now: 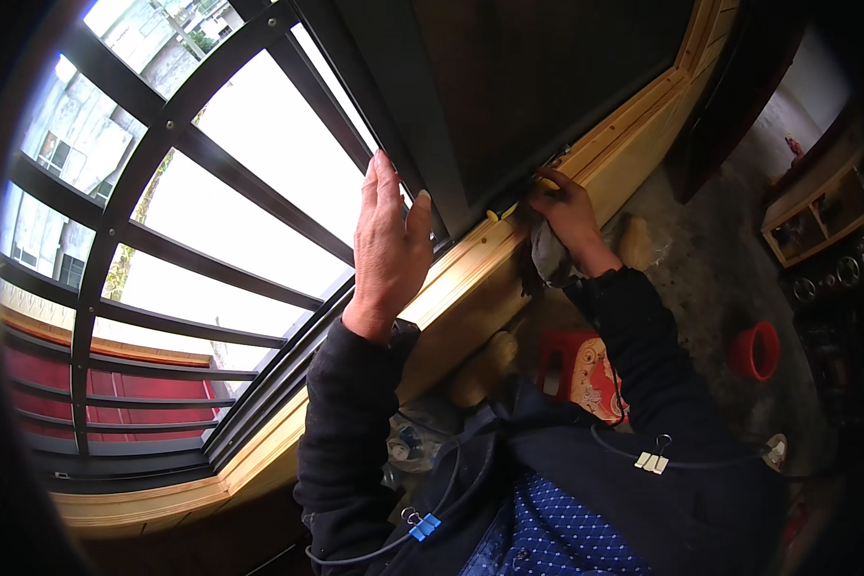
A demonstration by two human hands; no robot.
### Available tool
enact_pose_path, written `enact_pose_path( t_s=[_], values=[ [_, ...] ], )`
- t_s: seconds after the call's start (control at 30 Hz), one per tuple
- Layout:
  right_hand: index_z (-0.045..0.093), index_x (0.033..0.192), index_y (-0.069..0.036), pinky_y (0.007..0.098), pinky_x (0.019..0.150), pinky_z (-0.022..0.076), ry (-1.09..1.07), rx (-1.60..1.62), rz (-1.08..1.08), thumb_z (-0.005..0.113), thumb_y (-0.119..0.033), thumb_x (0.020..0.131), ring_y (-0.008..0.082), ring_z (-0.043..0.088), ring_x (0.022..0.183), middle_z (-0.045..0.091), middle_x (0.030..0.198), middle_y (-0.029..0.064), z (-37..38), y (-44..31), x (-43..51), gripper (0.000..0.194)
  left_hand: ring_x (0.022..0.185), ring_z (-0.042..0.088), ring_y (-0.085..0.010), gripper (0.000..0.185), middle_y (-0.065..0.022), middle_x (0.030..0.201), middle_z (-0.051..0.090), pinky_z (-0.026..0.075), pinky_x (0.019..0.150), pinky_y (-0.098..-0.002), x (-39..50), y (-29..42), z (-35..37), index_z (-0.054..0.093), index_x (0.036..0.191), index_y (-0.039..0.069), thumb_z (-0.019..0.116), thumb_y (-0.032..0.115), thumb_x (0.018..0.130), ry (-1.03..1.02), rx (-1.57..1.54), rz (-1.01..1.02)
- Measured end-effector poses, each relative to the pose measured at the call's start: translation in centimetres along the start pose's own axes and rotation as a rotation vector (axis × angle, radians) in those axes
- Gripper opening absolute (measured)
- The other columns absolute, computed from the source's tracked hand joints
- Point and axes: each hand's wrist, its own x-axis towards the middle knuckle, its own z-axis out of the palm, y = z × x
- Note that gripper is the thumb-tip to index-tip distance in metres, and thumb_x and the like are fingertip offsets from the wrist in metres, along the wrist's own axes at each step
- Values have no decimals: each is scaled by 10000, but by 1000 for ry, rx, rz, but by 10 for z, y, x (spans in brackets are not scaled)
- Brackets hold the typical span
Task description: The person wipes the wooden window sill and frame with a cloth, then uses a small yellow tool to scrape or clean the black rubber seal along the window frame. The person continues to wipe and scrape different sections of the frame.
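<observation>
My left hand (pixel 392 241) is raised with its palm against the edge of a dark window sash (pixel 432 137), fingers pointing up and the thumb a little apart. My right hand (pixel 567 216) is at the pale wooden window frame (pixel 468 266), its fingers bent around a thing with yellow parts (pixel 502 214) at the sash's lower edge; what exactly it is cannot be made out. A grey cloth (pixel 549 255) hangs below my right palm, partly hidden by the hand. Dark metal bars (pixel 209 165) cross the window opening at left.
Below the frame stand a red plastic stool (pixel 556 360) and a patterned red box (pixel 596 378). A red bucket (pixel 754 351) is on the floor at right, near a wooden shelf unit (pixel 821 216). Clear plastic packaging (pixel 417 439) lies by my body. A cable with binder clips crosses my jacket.
</observation>
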Motion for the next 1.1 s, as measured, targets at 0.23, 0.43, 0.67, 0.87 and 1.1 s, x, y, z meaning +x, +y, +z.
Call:
enact_pose_path(
  t_s=[0.23,0.43,0.67,0.87,1.1],
  values=[
    [758,1264,-67,379,934,573,-118,-462,-270,755,-227,912,258,756,1059,802,1091,150,-21,1,5,387,1395,504,-563,611,-453,1507,432,463,1179,-525,6,-16,31,328,1521,-221,550,3,997,167,318,308],
    [767,1151,-67,411,904,558,-175,-710,-209,787,-378,927,323,753,1055,792,1090,163,-17,6,16,384,911,734,-435,653,-457,1427,518,622,809,-442,12,-22,51,375,1544,-174,577,33,958,329,332,227],
    [768,1061,-77,476,856,557,-263,-997,-155,750,-485,869,371,756,987,795,983,161,2,-8,18,452,1082,693,-461,670,-396,1409,537,592,930,-436,14,-16,60,417,1525,-164,676,97,965,374,381,175],
    [803,898,-66,457,780,553,-275,-975,-122,752,-466,800,344,764,869,785,846,150,5,-3,31,415,1134,679,-460,660,-382,1400,542,588,943,-432,11,-17,60,426,1517,-154,683,103,967,322,302,127],
    [784,893,18,339,662,541,-364,-303,-68,715,-111,849,172,709,696,768,797,100,-14,14,39,153,1245,646,-475,642,-381,1452,540,556,1027,-476,-30,-15,57,482,1472,-133,723,119,934,244,211,108]
  ],
)
